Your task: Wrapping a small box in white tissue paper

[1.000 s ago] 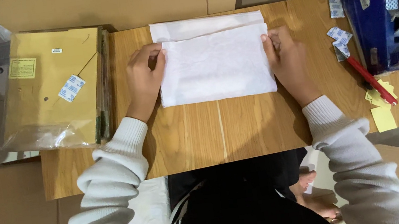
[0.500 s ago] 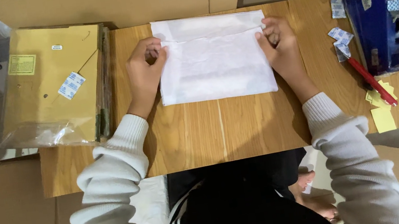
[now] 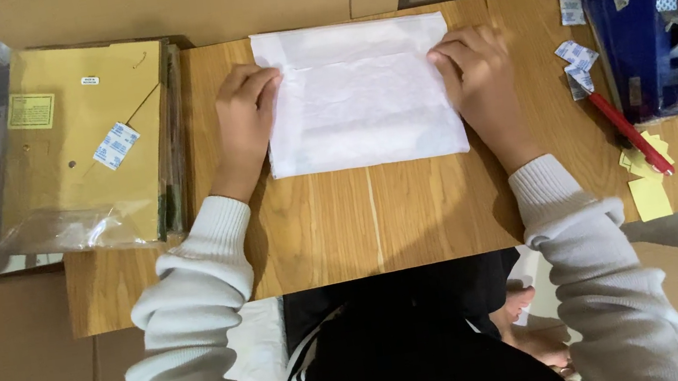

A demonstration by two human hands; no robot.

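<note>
— Fingers of the left hand [image 3: 246,124] sit curled on the left edge of the white tissue packet [image 3: 359,95], and the right hand [image 3: 479,87] does the same on the right edge. Is that a good hold for pressing a fold?

— Fair, I'd judge. Both hands pinch narrow, fingertips bent over the top corners of the folded flap, thumbs hidden, so I cannot tell how firmly the paper is nipped. The packet lies flat at the far middle of the wooden table [image 3: 379,220], its far edge just at the table's back rim.

— What makes it go well?

— Keep the two hands level, so the crease runs parallel to the near edge. Press with flat finger pads rather than nails; thin paper like this probably tears or wrinkles easily.

— Anything close enough to get in the way?

— Not really. The stack of yellow envelopes [image 3: 90,146] lies well to the left, apart from the left hand. On the right, the small sachets [image 3: 577,60], the red pen [image 3: 631,132] and the blue tape dispenser [image 3: 654,13] are near the right wrist, but clear of the paper

— So slide outward from the middle?

— Yes, smoothing toward each corner should keep air and puckers out
</note>
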